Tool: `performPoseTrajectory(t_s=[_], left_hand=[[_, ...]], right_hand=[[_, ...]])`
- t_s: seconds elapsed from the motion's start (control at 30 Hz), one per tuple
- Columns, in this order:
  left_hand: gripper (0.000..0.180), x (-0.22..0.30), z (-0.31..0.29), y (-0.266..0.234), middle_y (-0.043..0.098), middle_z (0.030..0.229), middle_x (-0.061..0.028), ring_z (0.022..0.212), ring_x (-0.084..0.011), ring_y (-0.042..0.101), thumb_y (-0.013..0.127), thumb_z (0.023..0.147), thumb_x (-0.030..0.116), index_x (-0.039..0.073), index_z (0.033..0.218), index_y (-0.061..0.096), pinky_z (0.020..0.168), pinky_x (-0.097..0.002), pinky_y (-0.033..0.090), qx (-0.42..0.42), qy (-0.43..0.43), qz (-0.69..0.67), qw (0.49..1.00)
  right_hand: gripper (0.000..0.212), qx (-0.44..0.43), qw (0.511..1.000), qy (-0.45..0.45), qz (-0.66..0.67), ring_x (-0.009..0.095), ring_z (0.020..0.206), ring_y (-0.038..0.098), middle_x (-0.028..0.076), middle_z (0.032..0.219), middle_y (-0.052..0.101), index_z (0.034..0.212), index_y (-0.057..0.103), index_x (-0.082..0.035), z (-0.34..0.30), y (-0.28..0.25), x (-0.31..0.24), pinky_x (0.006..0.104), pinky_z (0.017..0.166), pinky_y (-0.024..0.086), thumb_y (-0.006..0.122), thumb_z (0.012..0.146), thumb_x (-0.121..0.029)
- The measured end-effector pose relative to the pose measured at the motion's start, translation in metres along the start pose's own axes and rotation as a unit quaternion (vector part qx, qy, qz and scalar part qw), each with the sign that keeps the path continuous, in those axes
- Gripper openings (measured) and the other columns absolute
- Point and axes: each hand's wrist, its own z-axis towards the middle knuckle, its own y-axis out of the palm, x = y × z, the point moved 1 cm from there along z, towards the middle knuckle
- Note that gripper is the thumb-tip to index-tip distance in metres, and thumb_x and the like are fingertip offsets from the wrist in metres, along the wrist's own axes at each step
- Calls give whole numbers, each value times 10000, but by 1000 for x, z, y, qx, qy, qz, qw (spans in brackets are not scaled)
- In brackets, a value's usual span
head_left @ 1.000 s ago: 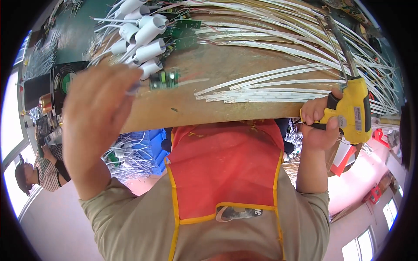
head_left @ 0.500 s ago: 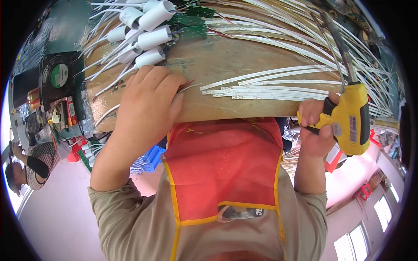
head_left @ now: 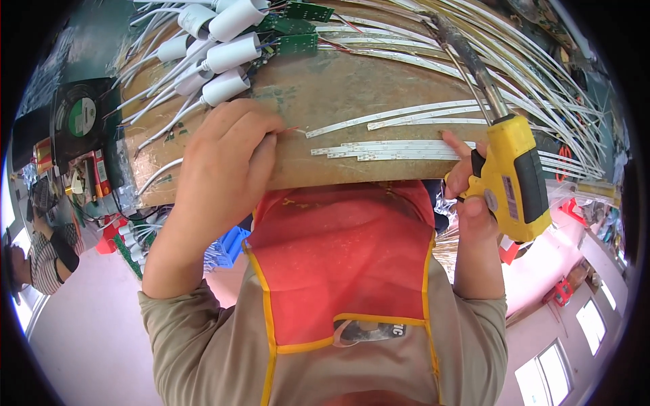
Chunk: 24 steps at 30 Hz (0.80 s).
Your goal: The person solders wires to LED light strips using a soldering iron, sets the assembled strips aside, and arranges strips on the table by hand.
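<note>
My left hand (head_left: 227,145) rests on the brown work board with its fingers pinched together. Thin red wires (head_left: 292,128) stick out past the fingertips, and a white cable (head_left: 159,174) runs in beneath the palm; whatever the palm covers is hidden. My right hand (head_left: 467,183) grips a yellow and black soldering gun (head_left: 518,169) by its handle, index finger stretched out. The gun's metal barrel (head_left: 467,57) points up and to the left, over the white LED strips. Between my hands lies a row of LED strips (head_left: 399,147), their ends toward the left hand.
White cylindrical housings (head_left: 233,54) with cables and green circuit boards (head_left: 298,44) are heaped at the far left. More LED strips (head_left: 555,101) fan out at the right. A black fan (head_left: 81,118) stands left. A person (head_left: 51,257) works farther left; a blue crate (head_left: 233,245) sits below the board.
The soldering gun has moved left and tilted farther left, and my right index finger has straightened over the strips. My left hand has shifted slightly left, still pinched.
</note>
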Motion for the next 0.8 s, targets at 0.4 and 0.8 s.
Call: performPoseTrajectory(t_s=[0.4, 0.8], left_hand=[[224, -3, -7, 13, 695, 998, -74, 903, -315, 692, 730, 803, 30, 92, 1017, 751, 755, -422, 566, 43, 81, 46, 995], [246, -4, -11, 18, 656, 969, -46, 870, -283, 657, 711, 772, 32, 106, 1004, 743, 724, -396, 548, 52, 93, 47, 993]], right_hand=[[660, -171, 980, 66, 76, 240, 907, 674, 63, 975, 667, 1322, 633, -5, -35, 6, 0, 454, 935, 555, 854, 908, -469], [456, -286, 957, 5, -54, 391, 837, 727, 198, 1019, 723, 1200, 694, 57, -64, -15, 22, 424, 710, 588, 792, 893, -265]])
